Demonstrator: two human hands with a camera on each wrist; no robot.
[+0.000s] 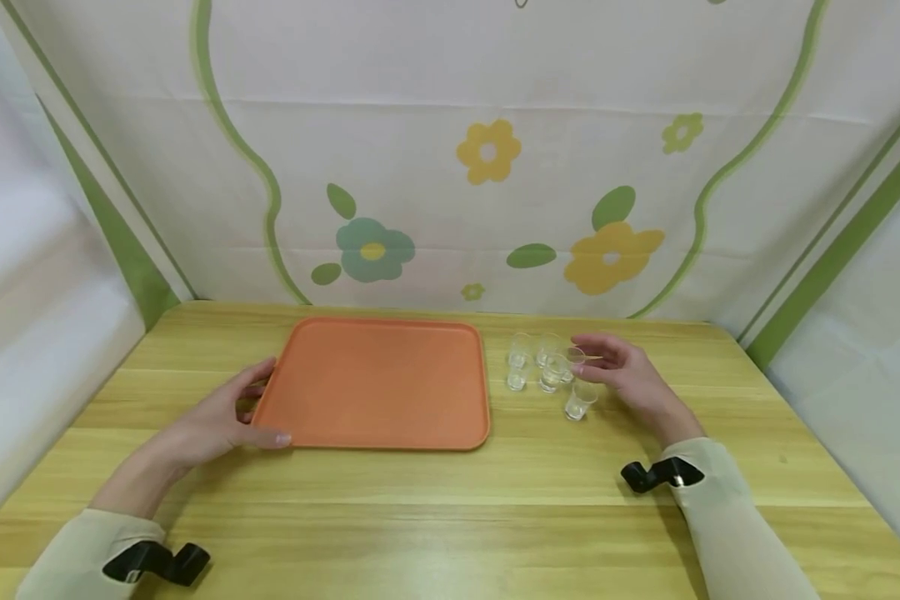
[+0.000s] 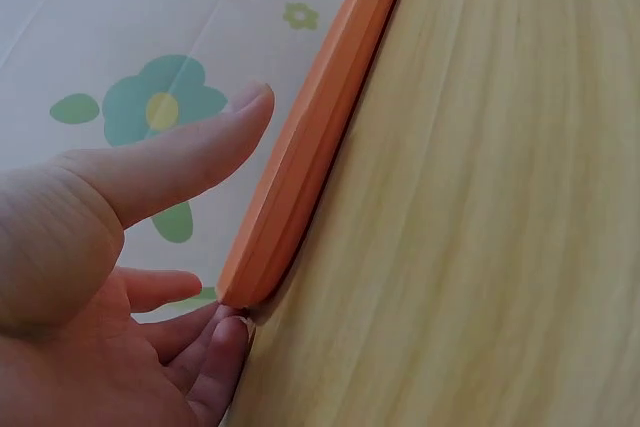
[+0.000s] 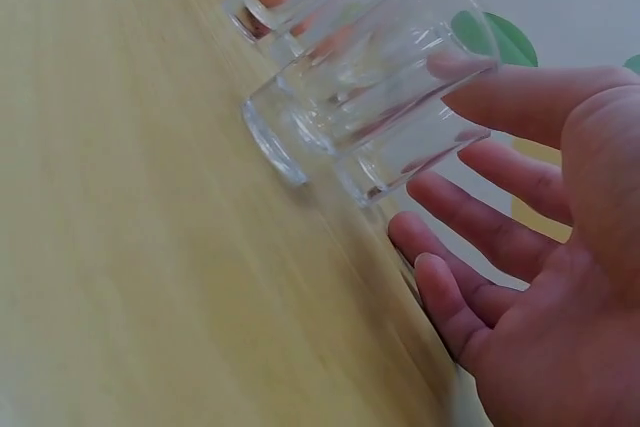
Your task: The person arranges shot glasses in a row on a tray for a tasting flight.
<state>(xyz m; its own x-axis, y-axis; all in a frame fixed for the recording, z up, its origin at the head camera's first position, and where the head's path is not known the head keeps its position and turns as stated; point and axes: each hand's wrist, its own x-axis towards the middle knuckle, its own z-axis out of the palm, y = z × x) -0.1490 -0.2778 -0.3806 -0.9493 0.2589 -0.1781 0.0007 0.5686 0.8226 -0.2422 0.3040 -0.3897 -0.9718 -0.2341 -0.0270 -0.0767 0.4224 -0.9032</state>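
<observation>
An orange rectangular tray (image 1: pixel 375 383) lies on the wooden table. At its left side is my left hand (image 1: pixel 210 425), thumb stretched out near the front left corner. In the left wrist view the fingers (image 2: pixel 215 372) are at the tray's end, and the thumb is raised apart from the fingers. Several small clear glasses (image 1: pixel 552 375) stand clustered right of the tray, one glass (image 1: pixel 580 402) nearer the front. My right hand (image 1: pixel 630 371) reaches to the cluster's right side, thumb and fingers spread beside a glass (image 3: pixel 400 67). Whether they touch it is hard to tell.
The wooden table (image 1: pixel 450 525) extends in front of the tray and glasses. A white cloth with flower prints (image 1: pixel 420 150) hangs behind the table's back edge, with pale cloth at both sides. Each wrist wears a black camera mount (image 1: pixel 663 475).
</observation>
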